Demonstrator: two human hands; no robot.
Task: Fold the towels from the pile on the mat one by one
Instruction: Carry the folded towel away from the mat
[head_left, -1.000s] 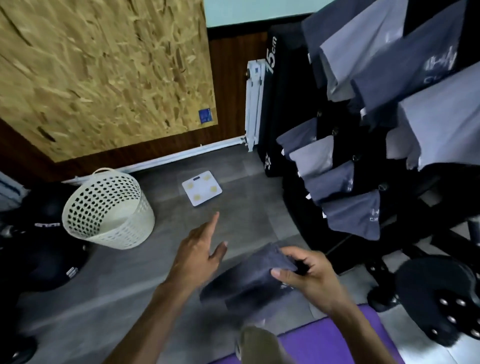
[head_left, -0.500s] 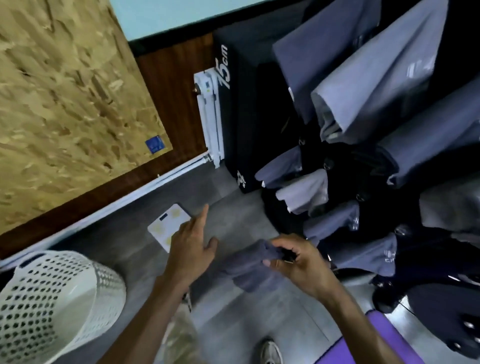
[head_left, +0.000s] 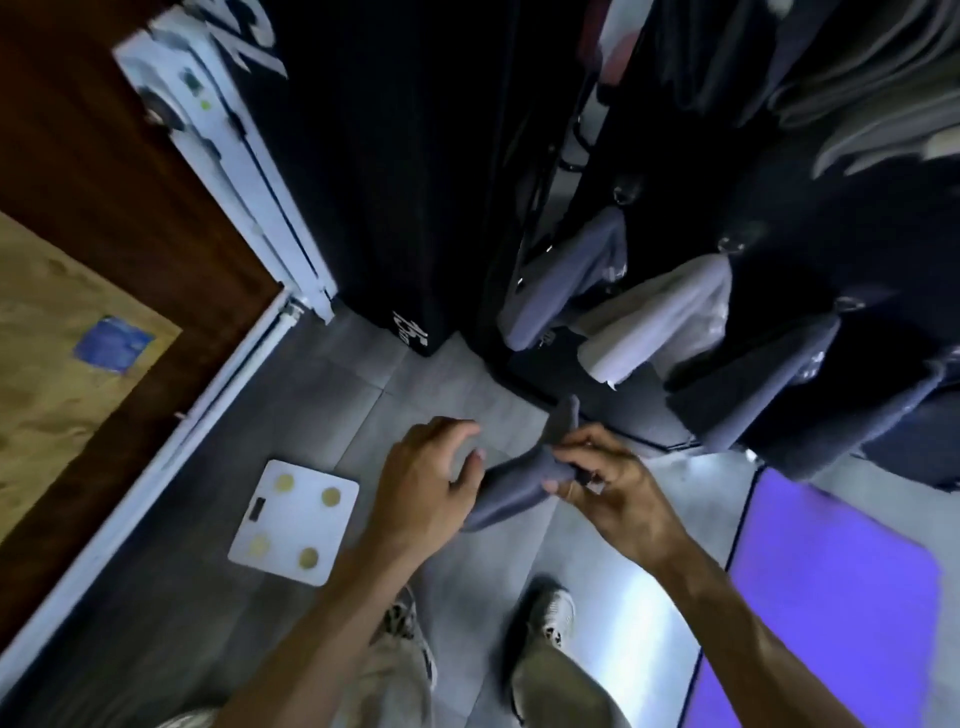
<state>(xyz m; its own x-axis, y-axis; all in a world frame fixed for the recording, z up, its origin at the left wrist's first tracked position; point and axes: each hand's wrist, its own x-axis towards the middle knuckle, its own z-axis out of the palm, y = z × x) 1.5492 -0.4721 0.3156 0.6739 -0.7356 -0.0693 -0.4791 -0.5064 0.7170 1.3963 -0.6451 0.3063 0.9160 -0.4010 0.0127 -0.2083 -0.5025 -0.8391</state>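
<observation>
Right hand (head_left: 610, 488) pinches the folded grey towel (head_left: 511, 488); left hand (head_left: 421, 488) fingers relaxed, empty; writing blurred.

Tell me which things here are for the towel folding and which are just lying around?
For the job:
- dark grey towel, pinched by the right hand
- left hand, beside the towel
- purple mat
- folded towels on the rack

Just lying about:
- white scale on the floor
- black box by the wall
- white radiator
</observation>
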